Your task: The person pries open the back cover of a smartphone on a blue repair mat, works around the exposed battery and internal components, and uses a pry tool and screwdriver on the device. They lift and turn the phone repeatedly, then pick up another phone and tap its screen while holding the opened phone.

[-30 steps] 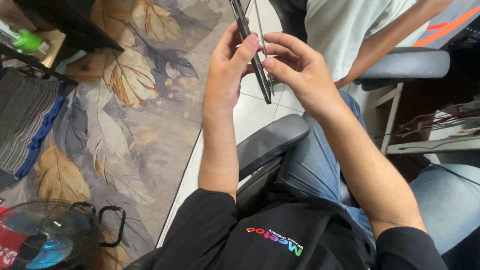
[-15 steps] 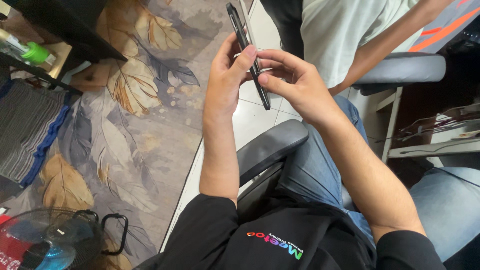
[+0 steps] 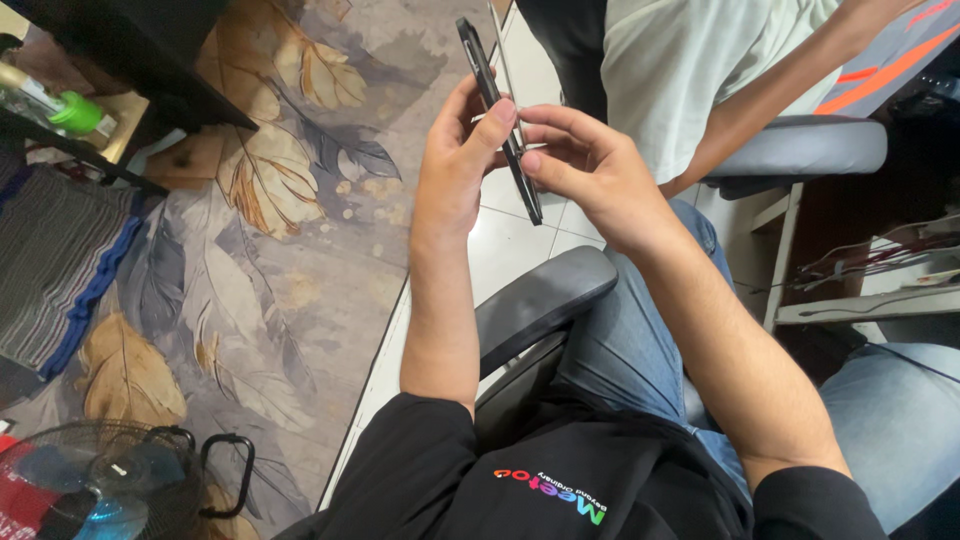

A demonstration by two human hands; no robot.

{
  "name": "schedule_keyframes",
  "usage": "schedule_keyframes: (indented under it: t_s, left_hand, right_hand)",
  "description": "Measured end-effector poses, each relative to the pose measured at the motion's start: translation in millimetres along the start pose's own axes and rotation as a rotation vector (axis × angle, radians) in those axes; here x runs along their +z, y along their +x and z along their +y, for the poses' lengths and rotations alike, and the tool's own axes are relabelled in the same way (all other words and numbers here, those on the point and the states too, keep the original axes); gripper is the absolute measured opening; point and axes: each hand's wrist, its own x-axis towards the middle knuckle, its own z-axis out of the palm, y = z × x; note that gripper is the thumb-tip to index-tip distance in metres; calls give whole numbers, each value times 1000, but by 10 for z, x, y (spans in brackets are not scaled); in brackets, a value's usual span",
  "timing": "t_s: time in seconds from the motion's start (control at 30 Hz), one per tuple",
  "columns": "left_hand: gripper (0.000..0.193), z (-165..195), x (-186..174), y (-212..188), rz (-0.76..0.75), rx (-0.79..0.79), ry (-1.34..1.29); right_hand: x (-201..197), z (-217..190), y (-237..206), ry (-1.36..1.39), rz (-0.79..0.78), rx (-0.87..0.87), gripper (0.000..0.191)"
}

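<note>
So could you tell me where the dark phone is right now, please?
In the head view the dark phone is upper centre, edge-on between the left hand and right hand, above the chair armrest.

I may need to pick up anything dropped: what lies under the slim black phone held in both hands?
Under the slim black phone lie white floor tiles and the leaf-patterned carpet's edge; both hands hide the middle part.

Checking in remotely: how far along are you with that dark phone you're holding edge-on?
Done so far: the dark phone is lifted clear of the lap, held edge-on over the floor tiles. In hand: the left hand grips it with the thumb on its edge, and the right hand pinches it from the other side. A thin pale strip beside it is too unclear to name. Left: nothing looks separated or set down yet.
</note>
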Motion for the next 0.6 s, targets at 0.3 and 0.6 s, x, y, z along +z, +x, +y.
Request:
schedule_keyframes:
  t_s: [0.3, 0.6]
  left_hand:
    - [59, -42, -1, 3, 12, 7, 18]
    - [57, -129, -95, 91, 51, -25, 72]
  right_hand:
    - [-14, 22, -21, -17, -21, -8, 49]
    - [16, 163, 49, 48, -19, 16, 53]
